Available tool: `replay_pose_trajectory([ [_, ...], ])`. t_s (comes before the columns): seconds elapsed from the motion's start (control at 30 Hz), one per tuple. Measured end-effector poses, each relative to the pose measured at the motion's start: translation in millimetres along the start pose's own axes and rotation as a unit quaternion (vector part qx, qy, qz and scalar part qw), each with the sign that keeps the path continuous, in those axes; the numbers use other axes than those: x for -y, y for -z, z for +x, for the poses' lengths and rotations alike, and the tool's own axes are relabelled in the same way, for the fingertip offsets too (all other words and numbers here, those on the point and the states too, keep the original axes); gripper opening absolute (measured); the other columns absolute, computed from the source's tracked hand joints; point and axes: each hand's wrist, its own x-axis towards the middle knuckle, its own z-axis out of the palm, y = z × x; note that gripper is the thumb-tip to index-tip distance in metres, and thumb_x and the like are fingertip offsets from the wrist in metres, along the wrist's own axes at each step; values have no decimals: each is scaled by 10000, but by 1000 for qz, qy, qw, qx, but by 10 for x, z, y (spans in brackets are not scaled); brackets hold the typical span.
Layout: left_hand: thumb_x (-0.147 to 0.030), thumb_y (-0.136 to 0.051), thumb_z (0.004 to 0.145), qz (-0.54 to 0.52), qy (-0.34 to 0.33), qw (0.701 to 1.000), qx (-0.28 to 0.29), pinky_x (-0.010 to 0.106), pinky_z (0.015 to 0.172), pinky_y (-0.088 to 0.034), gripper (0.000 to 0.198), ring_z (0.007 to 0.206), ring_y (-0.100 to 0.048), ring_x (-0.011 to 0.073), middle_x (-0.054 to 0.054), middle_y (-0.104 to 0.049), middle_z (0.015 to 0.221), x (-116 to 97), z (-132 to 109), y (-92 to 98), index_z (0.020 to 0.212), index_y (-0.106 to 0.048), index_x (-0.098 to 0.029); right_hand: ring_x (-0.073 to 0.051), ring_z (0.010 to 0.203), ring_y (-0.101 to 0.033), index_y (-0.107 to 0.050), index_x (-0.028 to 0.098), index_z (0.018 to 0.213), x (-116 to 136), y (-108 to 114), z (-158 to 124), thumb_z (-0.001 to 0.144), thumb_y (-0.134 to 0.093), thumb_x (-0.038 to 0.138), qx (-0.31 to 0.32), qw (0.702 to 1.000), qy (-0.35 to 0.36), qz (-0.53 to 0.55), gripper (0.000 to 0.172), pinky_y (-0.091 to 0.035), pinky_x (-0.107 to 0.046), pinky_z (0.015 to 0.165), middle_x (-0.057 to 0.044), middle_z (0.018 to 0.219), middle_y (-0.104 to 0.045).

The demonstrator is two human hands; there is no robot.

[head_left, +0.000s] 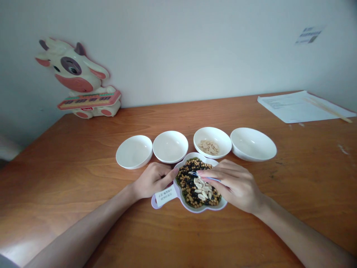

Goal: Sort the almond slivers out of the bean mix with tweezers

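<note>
My left hand (pixel 156 180) grips the near-left rim of a lilac-edged, lobed dish (pixel 154 203), with its thumb on the edge; the other fingers are partly hidden. A white label with print covers part of the dish's handle. In the dish lie tan beans (pixel 192 201), black beans or grains, some green ones, and a heap of white pumpkin seeds (pixel 203 191). Above it, my right hand (pixel 235 184) is closed on slim tweezers (pixel 211 178), tips low over the dark grains. A pale seed seems to be at the tips.
Behind the dish, white bowls stand in a row: the far-left bowl (pixel 134 152), a second bowl (pixel 170 146), one holding pumpkin seeds (pixel 209 147), and the right bowl (pixel 252 143). A cow toy keyboard (pixel 89 98) stands at back left. Papers (pixel 292 108) and a chopstick-like stick (pixel 338 116) lie back right.
</note>
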Motion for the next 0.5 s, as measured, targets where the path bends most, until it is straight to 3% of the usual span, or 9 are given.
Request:
replay_pose_trajectory([
  [0.2, -397, -359, 1079, 7, 1, 1000, -2, 199, 459, -262, 591, 486, -291, 64, -28, -393, 509, 11, -3, 0, 544, -377, -147, -145, 657, -702, -727, 261, 1198, 51, 55, 28, 903, -668, 78, -37, 999, -13, 2, 353, -547, -289, 610, -9, 852, -803],
  [0.37, -402, -358, 1079, 6, 6, 1000, 4, 201, 478, -285, 580, 490, -313, 65, -24, -426, 514, 25, -8, 2, 558, -381, -148, -190, 740, -749, -728, 286, 1194, -20, 193, 21, 872, -682, 33, -129, 990, -27, -52, 412, -580, -342, 666, -25, 937, -815],
  [0.5, -415, -357, 1077, 5, 18, 1000, 3, 190, 468, -295, 591, 487, -334, 65, -18, -442, 517, 18, -13, 6, 550, -380, -148, -197, 709, -747, -749, 310, 1129, -150, 304, -16, 896, -683, 100, -203, 966, -82, -138, 320, -605, -347, 657, -14, 949, -815],
])
